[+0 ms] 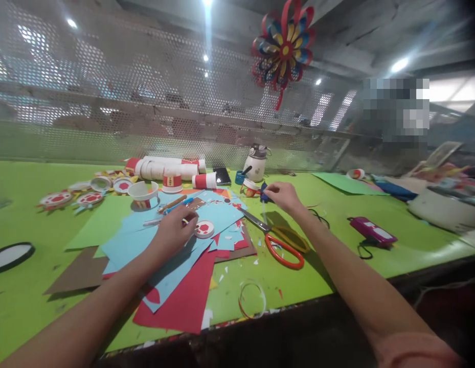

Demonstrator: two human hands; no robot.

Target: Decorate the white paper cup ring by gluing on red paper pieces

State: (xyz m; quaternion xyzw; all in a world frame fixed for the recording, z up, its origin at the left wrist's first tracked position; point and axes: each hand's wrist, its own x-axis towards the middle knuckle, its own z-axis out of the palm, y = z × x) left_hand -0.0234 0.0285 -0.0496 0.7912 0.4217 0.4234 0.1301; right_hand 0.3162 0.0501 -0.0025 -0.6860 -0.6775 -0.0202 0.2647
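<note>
My left hand (175, 229) is over the light blue paper sheets (133, 237), its fingers curled at the left edge of a small white disc with a red pattern (204, 229). The fingers appear closed on that edge. Farther right, my right hand (284, 197) pinches a small dark blue piece (264, 191), its exact kind unclear. A thin pale strip shows just below this piece. Between my hands lie large scissors with orange handles (286, 253), blades spread a little. Pens (174, 203) rest on the paper beyond my left hand.
Paper cups (172, 182) and a long cup stack (166, 168) stand behind the paper. Decorated discs (91, 199) lie at left. A bottle (255, 164), a blue jar (240, 177) and a phone (222, 176) are at the back. A purple device (373, 231) lies right.
</note>
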